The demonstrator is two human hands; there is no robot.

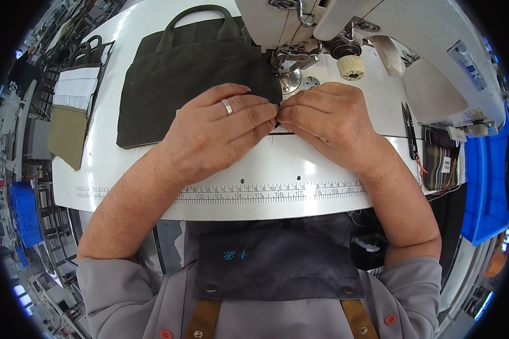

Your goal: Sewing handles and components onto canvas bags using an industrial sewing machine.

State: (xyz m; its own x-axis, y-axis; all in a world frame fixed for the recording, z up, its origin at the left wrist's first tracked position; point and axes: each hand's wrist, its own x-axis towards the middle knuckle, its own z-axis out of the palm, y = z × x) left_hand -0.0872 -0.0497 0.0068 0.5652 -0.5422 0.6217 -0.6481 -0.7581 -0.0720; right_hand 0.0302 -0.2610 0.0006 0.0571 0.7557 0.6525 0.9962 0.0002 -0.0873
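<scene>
A dark olive-black fabric bag (181, 79) with a looped handle lies flat on the white sewing table, its right edge beside the needle area of a sewing machine (430, 45). My left hand (215, 127), with a ring on one finger, reaches over the bag's lower right part, fingers together and tips pinched at its edge. My right hand (333, 116) meets it there, thumb and fingers closed on the same edge. The fingertips of both hands nearly touch. They hide most of the bag's lower right corner, just in front of the round metal needle plate (291, 79).
A ruler strip (260, 195) runs along the table's front. At the left lies an olive and white fabric piece (70, 118). Black thread snips (409, 133) and a striped pouch (440, 161) lie at the right. A blue bin (483, 181) stands beyond the table's right edge.
</scene>
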